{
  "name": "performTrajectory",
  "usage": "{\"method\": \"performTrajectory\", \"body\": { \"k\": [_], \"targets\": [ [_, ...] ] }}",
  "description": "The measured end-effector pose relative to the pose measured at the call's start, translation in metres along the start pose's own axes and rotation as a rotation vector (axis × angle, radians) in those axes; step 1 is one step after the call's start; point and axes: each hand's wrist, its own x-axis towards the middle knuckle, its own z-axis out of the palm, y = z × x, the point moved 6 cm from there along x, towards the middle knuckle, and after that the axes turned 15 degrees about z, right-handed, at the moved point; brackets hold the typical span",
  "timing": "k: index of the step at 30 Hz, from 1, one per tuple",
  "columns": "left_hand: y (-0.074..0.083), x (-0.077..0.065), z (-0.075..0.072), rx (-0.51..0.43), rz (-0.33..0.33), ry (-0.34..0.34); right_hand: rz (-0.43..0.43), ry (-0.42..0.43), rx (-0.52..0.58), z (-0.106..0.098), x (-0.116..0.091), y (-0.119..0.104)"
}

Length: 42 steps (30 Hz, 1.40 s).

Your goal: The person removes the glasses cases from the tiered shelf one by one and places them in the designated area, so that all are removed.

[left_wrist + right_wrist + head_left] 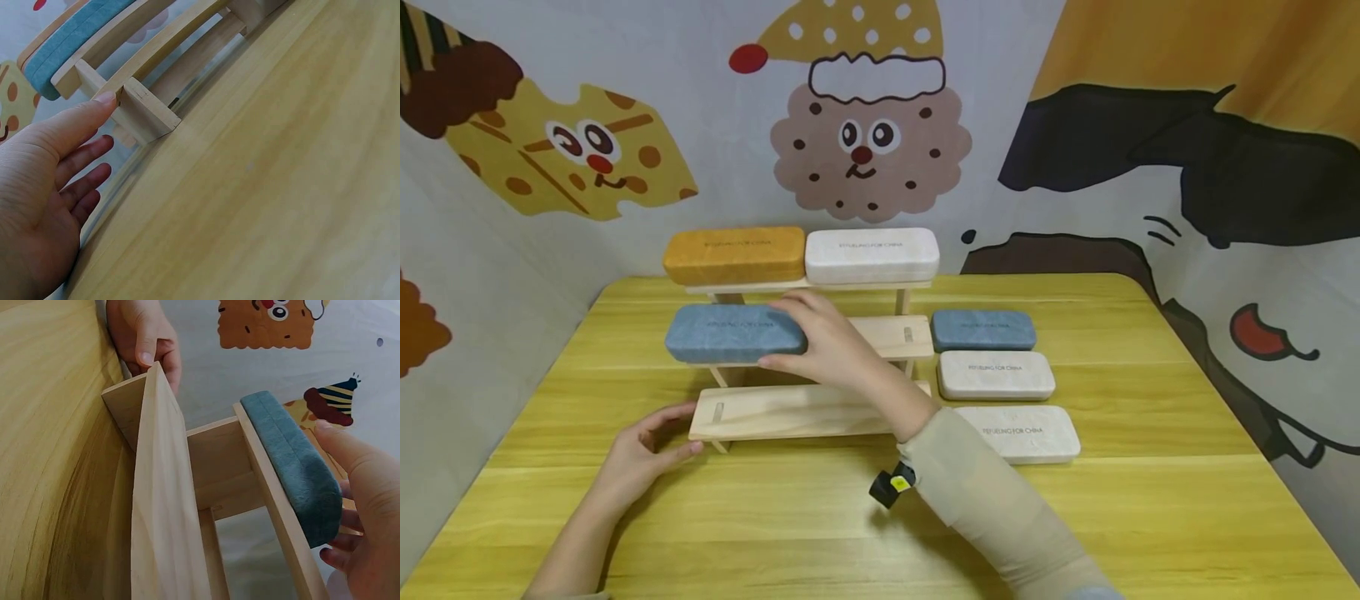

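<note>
"At the front L end of the wooden stand [805, 411], what's the L hand [640, 462] up to?"

"Thumb touches the bottom shelf [760, 417] at its edge, fingers loosely bent alongside. Can't tell if it's actually pinching."

"And R side of the tbl [1157, 508]?"

"3 cases beside the stand, front to back: white case [1030, 442], cream case [996, 379], side blue case [983, 330]. All lying flat."

"OK, R hand [835, 342]?"

"Reaches over the bottom shelf, gripping the blue case [730, 337] by its R end. Case is on the L half of the mid shelf [883, 335]."

"Top shelf [820, 287]?"

"Orange case [733, 257] L, ivory case [872, 257] R, end to end."

"Behind that?"

"Wall [722, 100] w/ a cartoon cookie [865, 183] in a spotted hat."
</note>
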Motion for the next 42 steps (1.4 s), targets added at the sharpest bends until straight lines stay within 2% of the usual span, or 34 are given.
{"method": "performTrajectory", "body": {
  "k": [13,29,42],
  "targets": [
    [-0.003,0.000,0.001,0.004,0.006,-0.002,0.026,-0.040,-0.059,0.014,0.008,-0.003],
    [-0.002,0.001,0.001,-0.005,0.040,0.002,0.053,0.032,-0.073,0.021,0.008,-0.006],
    [-0.001,0.001,0.001,-0.014,0.040,0.003,0.095,0.031,0.013,0.022,0.008,-0.008]
  ]
}}
